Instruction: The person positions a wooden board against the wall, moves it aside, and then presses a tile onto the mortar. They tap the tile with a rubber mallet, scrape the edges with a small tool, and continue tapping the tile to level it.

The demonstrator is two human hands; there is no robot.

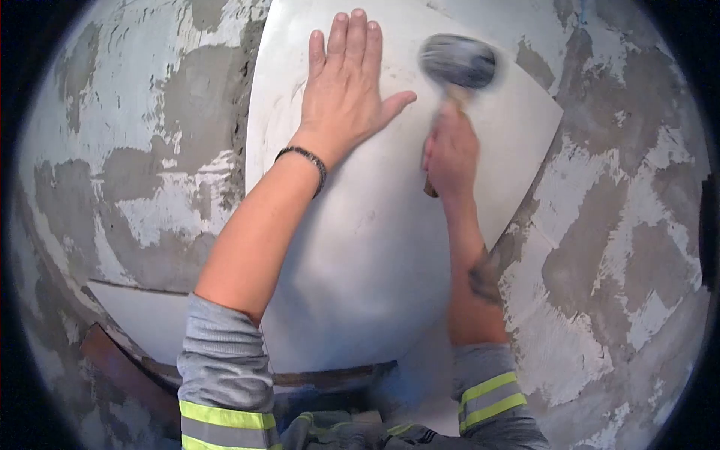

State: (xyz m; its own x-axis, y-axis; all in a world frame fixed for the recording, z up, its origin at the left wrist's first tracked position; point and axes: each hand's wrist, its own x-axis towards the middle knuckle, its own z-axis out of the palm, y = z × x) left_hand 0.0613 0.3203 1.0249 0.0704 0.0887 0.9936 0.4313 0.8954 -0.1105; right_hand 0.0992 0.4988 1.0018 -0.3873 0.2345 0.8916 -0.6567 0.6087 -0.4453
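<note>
A large white tile [352,255] stands against the wall, with faint smudges on its face. My left hand [345,90] lies flat on the upper left part of it, fingers stretched upward and thumb out to the side. In my right hand [454,150] is a rubber mallet [459,61], its wooden handle wrapped by my fingers. The dark mallet head, smeared by motion, points up over the upper right of the tile.
Patchy grey and white mortar covers the wall [592,225] on both sides of the tile. At the lower left another white tile [142,319] sits on the wall. A dark gap runs below the large tile's bottom edge.
</note>
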